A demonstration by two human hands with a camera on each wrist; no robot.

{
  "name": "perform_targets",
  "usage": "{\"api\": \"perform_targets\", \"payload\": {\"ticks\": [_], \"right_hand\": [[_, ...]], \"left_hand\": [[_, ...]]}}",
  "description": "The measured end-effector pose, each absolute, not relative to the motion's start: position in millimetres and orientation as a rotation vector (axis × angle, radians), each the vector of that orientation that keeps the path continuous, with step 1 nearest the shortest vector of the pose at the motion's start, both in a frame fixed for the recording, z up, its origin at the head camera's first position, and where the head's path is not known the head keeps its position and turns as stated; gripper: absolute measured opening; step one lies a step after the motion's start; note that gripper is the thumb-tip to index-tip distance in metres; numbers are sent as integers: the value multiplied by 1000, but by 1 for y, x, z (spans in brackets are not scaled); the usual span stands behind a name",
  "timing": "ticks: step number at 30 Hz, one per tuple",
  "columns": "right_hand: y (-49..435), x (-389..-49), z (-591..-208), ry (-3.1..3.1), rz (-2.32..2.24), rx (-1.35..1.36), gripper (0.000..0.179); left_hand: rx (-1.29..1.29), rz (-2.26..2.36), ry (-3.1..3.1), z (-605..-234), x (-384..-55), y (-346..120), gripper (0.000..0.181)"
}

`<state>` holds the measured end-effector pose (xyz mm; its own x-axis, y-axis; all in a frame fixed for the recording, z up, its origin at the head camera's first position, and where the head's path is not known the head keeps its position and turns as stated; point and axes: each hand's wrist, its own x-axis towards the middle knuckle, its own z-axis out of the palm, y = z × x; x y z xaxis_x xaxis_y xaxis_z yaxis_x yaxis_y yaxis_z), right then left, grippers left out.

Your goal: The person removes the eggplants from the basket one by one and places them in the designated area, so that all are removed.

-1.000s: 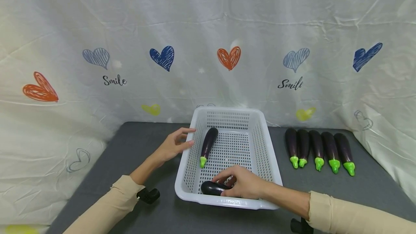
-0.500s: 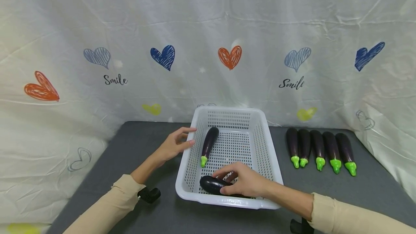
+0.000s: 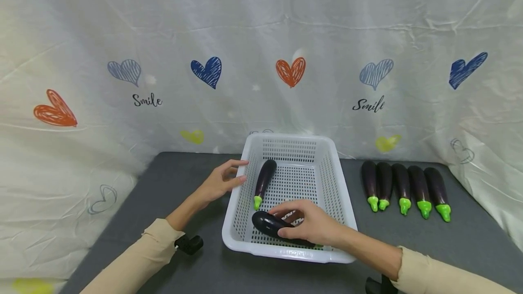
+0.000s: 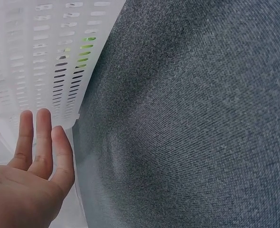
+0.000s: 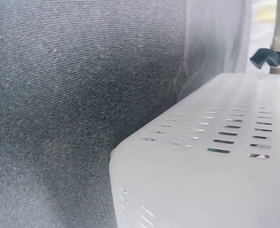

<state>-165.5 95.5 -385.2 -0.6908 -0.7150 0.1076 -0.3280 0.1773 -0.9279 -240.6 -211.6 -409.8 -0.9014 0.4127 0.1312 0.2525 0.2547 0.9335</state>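
A white perforated basket [image 3: 265, 249] stands on the dark table. Inside, along its left side, lies an eggplant [image 3: 266, 178] with its green stem toward the person. My right hand [image 3: 314, 226] pinches a second eggplant [image 3: 263, 222] between thumb and fingers near the basket's front wall; its round end points left, and the hand partly hides its other end. At the basket's left rim is my left hand [image 3: 216, 184], its fingers spread and fairly straight; the left wrist view shows this hand [image 4: 30, 185] beside the slotted wall. The right wrist view shows the basket's outside [image 5: 201, 180] only.
Several eggplants [image 3: 402, 183] lie side by side on the table to the right of the basket, stems toward the person. A white curtain [image 3: 245, 26] printed with hearts hangs behind the table [image 3: 196, 167]. Black wrist mounts [image 3: 189, 244] sit under the sleeves.
The right hand has shifted slightly up and away from the front wall with the eggplant, whose round end now sits farther back and tilts. The left hand stays at the rim.
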Motion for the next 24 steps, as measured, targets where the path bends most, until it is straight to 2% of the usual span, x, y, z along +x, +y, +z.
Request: {"api": "perform_targets", "payload": {"ticks": [17, 24], "right_hand": [[103, -168, -383, 2116, -1652, -971, 42], [104, -167, -379, 2103, -1692, -870, 42]], "left_hand": [[631, 1709, 2397, -409, -241, -210, 51], [617, 1704, 2390, -409, -240, -211, 52]]}}
